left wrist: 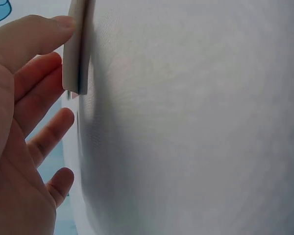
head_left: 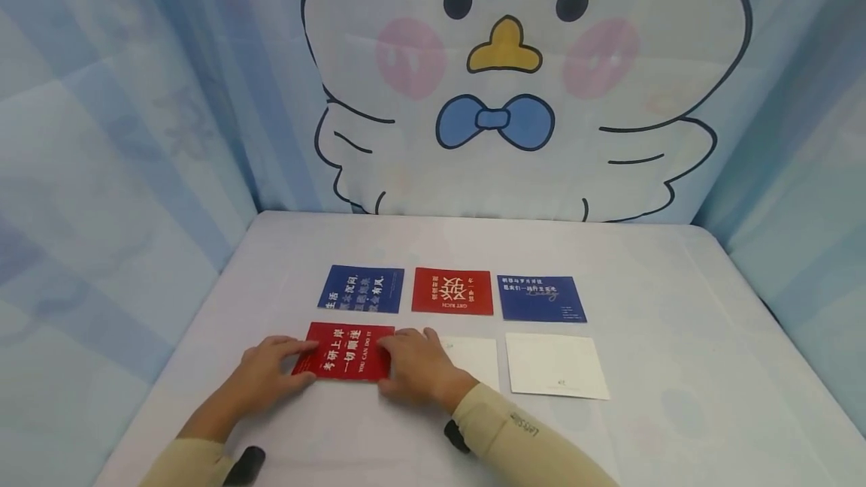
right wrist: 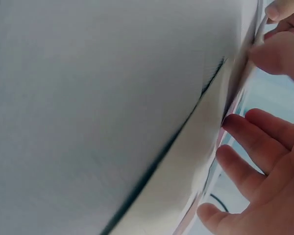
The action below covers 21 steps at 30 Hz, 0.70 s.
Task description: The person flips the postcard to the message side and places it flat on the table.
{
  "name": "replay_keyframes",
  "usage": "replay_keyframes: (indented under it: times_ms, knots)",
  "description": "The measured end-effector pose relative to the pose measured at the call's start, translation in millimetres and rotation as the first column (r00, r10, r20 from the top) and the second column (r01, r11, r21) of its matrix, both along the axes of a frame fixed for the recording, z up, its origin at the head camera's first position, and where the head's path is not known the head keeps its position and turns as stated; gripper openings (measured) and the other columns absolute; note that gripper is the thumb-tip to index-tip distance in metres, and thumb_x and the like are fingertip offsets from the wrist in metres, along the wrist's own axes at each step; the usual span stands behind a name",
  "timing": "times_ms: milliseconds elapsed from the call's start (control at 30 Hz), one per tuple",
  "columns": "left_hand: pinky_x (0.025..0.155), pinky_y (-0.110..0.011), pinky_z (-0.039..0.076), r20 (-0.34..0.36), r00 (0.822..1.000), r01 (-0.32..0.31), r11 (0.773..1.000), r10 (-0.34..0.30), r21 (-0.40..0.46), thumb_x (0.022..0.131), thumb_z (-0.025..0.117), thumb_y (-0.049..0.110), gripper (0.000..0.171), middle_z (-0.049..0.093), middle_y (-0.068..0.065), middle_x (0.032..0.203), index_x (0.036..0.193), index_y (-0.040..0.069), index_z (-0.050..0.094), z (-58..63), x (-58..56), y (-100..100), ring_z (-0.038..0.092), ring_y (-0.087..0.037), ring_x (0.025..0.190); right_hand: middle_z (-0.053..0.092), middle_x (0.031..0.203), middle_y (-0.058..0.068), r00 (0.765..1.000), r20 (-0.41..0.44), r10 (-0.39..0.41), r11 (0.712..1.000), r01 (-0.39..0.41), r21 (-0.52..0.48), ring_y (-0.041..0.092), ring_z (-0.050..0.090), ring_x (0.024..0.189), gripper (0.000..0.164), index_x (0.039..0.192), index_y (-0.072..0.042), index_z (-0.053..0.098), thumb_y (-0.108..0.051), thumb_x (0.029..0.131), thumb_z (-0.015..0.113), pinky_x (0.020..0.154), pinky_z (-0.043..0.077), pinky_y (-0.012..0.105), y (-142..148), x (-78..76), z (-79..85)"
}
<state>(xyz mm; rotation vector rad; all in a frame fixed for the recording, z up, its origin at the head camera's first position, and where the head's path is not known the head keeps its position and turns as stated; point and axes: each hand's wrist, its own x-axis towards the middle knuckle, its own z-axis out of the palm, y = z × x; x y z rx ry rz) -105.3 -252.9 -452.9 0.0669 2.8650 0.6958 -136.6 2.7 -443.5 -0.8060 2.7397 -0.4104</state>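
Note:
A red card [head_left: 345, 352] with white lettering lies at the left of the near row in the head view. My left hand [head_left: 267, 374] grips its left edge, fingers and thumb spread along that side. In the left wrist view the thumb presses the card's pale edge [left wrist: 74, 68], while the ring and little fingers stand apart from it. At the opposite edge my right hand [head_left: 419, 367] holds the card between thumb and fingers, its palm hiding part of a white card [head_left: 479, 355] beside it. That white card [right wrist: 171, 171] runs below the hand in the right wrist view.
Another white card [head_left: 558, 367] lies farther right in the near row. Behind, a blue card [head_left: 361, 289], a red card [head_left: 452, 291] and a second blue card [head_left: 541, 299] form a row. Patterned curtains [head_left: 169, 134] border the white tabletop [head_left: 690, 337].

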Motion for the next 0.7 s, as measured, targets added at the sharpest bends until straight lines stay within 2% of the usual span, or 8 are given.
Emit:
replay_keyframes:
  times_ms: [167, 367, 567, 700]
  knots:
    - [0.092, -0.065, 0.045, 0.007, 1.000, -0.021, 1.000, 0.020, 0.022, 0.081, 0.082, 0.026, 0.054, 0.057, -0.023, 0.129, 0.131, 0.010, 0.067, -0.3, 0.9, 1.1, 0.048, -0.044, 0.122, 0.064, 0.130, 0.001, 1.000, -0.008, 0.012, 1.000, -0.012, -0.019, 0.023, 0.051, 0.128, 0.062, 0.138, -0.012, 0.060, -0.032, 0.082, 0.075, 0.111, 0.031, 0.057, 0.2, 0.0, 0.9]
    - [0.095, -0.066, 0.040, -0.019, 1.000, -0.018, 1.000, 0.018, 0.013, 0.080, 0.084, 0.023, 0.055, 0.058, -0.022, 0.128, 0.130, 0.009, 0.067, -1.3, 2.7, 3.9, 0.048, -0.042, 0.122, 0.064, 0.129, 0.002, 1.000, 0.007, 0.013, 0.999, -0.013, -0.032, 0.023, 0.050, 0.129, 0.055, 0.136, -0.010, 0.061, -0.029, 0.085, 0.071, 0.113, 0.026, 0.060, -1.4, 0.5, 2.0]
    - [0.097, -0.064, 0.035, -0.061, 0.997, -0.038, 0.999, 0.039, 0.026, 0.083, 0.071, 0.016, 0.042, 0.061, -0.019, 0.121, 0.124, 0.006, 0.069, -0.9, 2.4, 6.7, 0.050, -0.040, 0.118, 0.061, 0.135, 0.004, 1.000, -0.002, 0.019, 1.000, -0.019, -0.007, 0.024, 0.046, 0.134, 0.047, 0.135, -0.008, 0.060, -0.026, 0.092, 0.059, 0.114, 0.016, 0.065, -5.3, 4.9, 2.2]
    - [0.096, -0.064, 0.034, -0.106, 0.993, -0.043, 0.998, 0.047, 0.036, 0.081, 0.069, 0.012, 0.038, 0.063, -0.019, 0.117, 0.118, 0.004, 0.071, -0.5, 0.8, 7.9, 0.051, -0.040, 0.115, 0.063, 0.133, 0.003, 0.999, -0.034, 0.014, 1.000, -0.013, 0.019, 0.024, 0.048, 0.131, 0.045, 0.135, -0.008, 0.061, -0.025, 0.093, 0.060, 0.114, 0.018, 0.065, -5.8, 6.5, 3.9]
